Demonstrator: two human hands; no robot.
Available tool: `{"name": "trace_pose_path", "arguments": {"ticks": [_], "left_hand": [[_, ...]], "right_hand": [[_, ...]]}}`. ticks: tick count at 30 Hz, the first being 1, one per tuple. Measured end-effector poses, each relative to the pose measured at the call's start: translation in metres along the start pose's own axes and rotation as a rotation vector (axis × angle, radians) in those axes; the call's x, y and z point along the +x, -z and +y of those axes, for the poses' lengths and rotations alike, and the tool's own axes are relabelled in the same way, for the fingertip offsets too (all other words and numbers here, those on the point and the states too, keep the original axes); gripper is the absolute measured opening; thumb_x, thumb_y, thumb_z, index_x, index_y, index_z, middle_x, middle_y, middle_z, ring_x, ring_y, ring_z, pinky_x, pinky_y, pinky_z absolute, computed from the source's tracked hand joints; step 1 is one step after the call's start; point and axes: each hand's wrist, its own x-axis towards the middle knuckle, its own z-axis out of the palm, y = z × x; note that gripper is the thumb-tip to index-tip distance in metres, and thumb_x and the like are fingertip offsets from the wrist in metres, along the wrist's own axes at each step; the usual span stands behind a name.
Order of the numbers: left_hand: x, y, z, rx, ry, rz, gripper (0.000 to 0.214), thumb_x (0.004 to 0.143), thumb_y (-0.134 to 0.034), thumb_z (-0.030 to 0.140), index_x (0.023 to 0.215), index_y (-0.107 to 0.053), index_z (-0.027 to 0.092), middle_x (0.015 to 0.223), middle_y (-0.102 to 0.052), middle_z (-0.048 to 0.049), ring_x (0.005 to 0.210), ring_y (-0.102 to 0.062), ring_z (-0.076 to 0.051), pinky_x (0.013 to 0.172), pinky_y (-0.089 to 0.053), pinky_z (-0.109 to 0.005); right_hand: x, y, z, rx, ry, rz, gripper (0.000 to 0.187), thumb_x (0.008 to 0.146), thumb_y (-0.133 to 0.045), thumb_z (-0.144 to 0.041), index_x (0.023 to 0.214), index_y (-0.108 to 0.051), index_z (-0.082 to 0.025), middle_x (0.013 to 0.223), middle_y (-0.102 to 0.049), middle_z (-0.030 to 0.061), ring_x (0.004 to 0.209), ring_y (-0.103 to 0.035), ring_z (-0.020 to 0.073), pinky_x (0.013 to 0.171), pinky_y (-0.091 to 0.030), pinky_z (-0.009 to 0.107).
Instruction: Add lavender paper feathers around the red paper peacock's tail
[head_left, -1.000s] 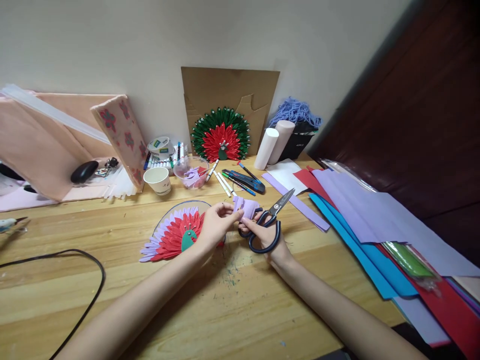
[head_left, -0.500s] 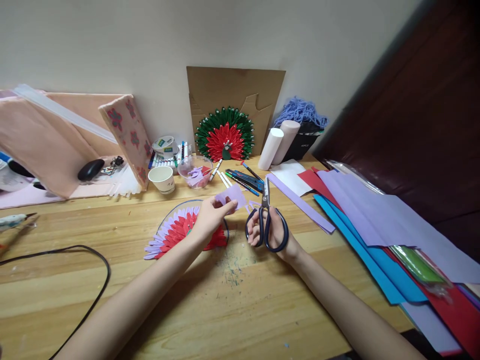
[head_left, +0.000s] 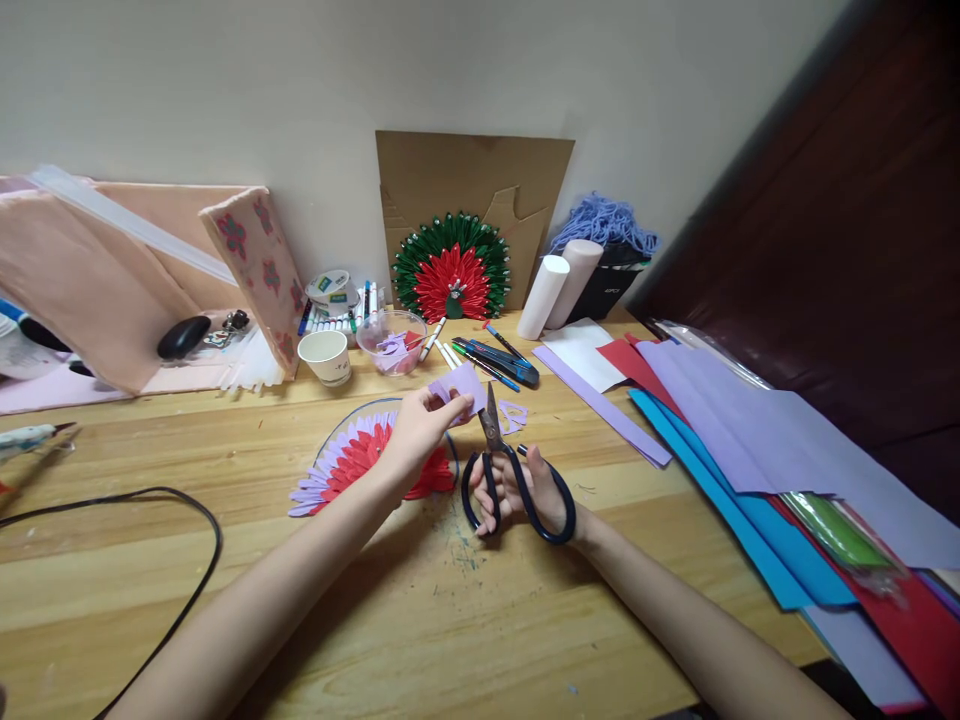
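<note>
My left hand (head_left: pixel 421 425) pinches a small piece of purple paper (head_left: pixel 461 385) between thumb and fingers. My right hand (head_left: pixel 525 495) is in the handles of black-handled scissors (head_left: pixel 491 425), whose blades stand parted beside the paper's right edge. Whether the blades touch the paper I cannot tell. Below my left hand lies a fan of purple and red paper petals (head_left: pixel 352 455) on a round base with a dark outline, partly hidden by my forearm. Purple paper scraps (head_left: pixel 514 415) lie just behind the scissors.
A clear bowl (head_left: pixel 390 345) with scraps, a paper cup (head_left: pixel 325 358), markers and a utility knife (head_left: pixel 499 362) stand along the back. A green and red peacock piece (head_left: pixel 451 275) leans on cardboard (head_left: pixel 480 165). Coloured sheets (head_left: pixel 735 420) cover the right; a black cable (head_left: pixel 214 540) curves at left.
The scissors have moved left toward the purple paper, and their blades and handles have opened. My left hand has hardly moved, still holding the paper.
</note>
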Motion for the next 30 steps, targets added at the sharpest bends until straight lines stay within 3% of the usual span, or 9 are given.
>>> {"name": "trace_pose_path", "arguments": {"ticks": [9,22,30], "left_hand": [[-0.006,-0.006,0.003,-0.008,0.075,0.002,0.027,0.06,-0.072,0.032,0.073,-0.061,0.011,0.074,-0.062,-0.0034,0.07,-0.059,-0.013,0.077,-0.048,-0.03],[-0.007,-0.01,-0.001,-0.123,0.118,-0.002,0.025,0.062,-0.071,0.025,0.079,-0.062,0.01,0.082,-0.064,-0.0049,0.078,-0.06,-0.013,0.086,-0.047,-0.032],[-0.005,-0.008,-0.005,-0.118,0.087,-0.013,0.028,0.062,-0.07,0.025,0.083,-0.062,0.009,0.082,-0.063,-0.0049,0.079,-0.061,-0.014,0.085,-0.047,-0.033]], "right_hand": [[0.002,-0.002,0.003,0.011,0.004,0.025,0.082,0.048,-0.032,-0.091,0.079,-0.048,-0.017,0.057,-0.048,-0.0009,0.047,-0.052,0.0132,0.052,-0.05,0.032],[0.004,-0.008,0.013,0.038,0.06,0.11,0.08,0.047,-0.032,-0.091,0.076,-0.046,-0.018,0.054,-0.049,-0.002,0.043,-0.052,0.0132,0.052,-0.05,0.033],[0.008,-0.001,0.02,0.07,0.07,0.086,0.074,0.045,-0.044,-0.087,0.073,-0.044,-0.018,0.047,-0.046,-0.0048,0.036,-0.048,0.0106,0.042,-0.046,0.026]]}}
